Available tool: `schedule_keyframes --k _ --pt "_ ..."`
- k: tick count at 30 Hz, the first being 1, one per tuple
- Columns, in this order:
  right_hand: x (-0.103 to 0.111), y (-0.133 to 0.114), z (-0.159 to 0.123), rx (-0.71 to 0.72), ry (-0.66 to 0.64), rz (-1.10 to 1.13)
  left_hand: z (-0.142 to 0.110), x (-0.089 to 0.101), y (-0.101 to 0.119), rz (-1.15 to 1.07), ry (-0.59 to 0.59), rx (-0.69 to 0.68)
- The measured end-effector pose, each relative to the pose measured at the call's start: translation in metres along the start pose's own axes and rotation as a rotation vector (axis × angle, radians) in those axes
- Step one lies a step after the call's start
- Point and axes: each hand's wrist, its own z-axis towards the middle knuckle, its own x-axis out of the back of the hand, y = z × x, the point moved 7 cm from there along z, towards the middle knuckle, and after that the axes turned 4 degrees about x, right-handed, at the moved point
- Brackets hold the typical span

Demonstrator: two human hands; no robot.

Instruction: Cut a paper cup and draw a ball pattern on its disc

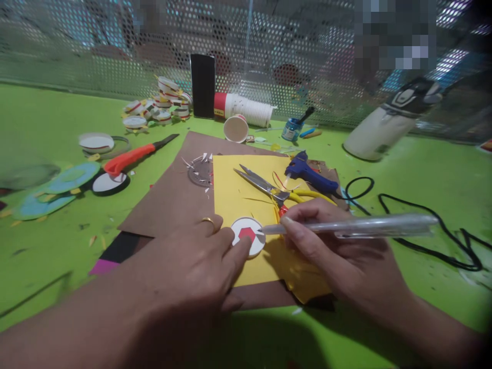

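My left hand [192, 261] lies flat on a yellow paper sheet [234, 189], its fingertips pressing the edge of a small white round disc [249, 243] with a red shape on it. A ring sits on one finger. My right hand [338, 246] grips a clear pen [369, 225], whose tip touches the right edge of the disc. The yellow sheet rests on a brown card [165, 200].
Yellow-handled scissors [269, 188] and a blue glue gun [311, 174] lie just beyond my hands. A red-handled knife [134, 156], paper discs, a stack of paper cups [246, 108], a black phone [202, 84], a paint pot [291, 129], a white bottle [380, 130] and a black cable [423, 215] surround them.
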Motion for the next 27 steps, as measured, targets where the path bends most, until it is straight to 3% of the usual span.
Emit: schedule_keyframes --k 3,10,17,23,27 --pt "-0.002 0.002 0.001 -0.044 -0.034 0.051 -0.002 -0.004 0.005 0.031 0.025 -0.006" --pt "0.002 -0.002 0.007 -0.195 -0.127 0.184 0.0 -0.005 0.014 0.112 -0.154 0.09" --pt "-0.011 -0.018 0.028 -0.135 -0.248 0.177 -0.002 -0.003 0.02 0.109 -0.197 0.073" --pt "-0.017 -0.017 0.028 -0.002 -0.172 0.094 0.001 -0.002 0.019 0.001 -0.168 0.09" --pt "-0.02 -0.016 0.025 0.011 -0.154 0.113 0.002 -0.002 0.018 -0.002 -0.161 0.091"
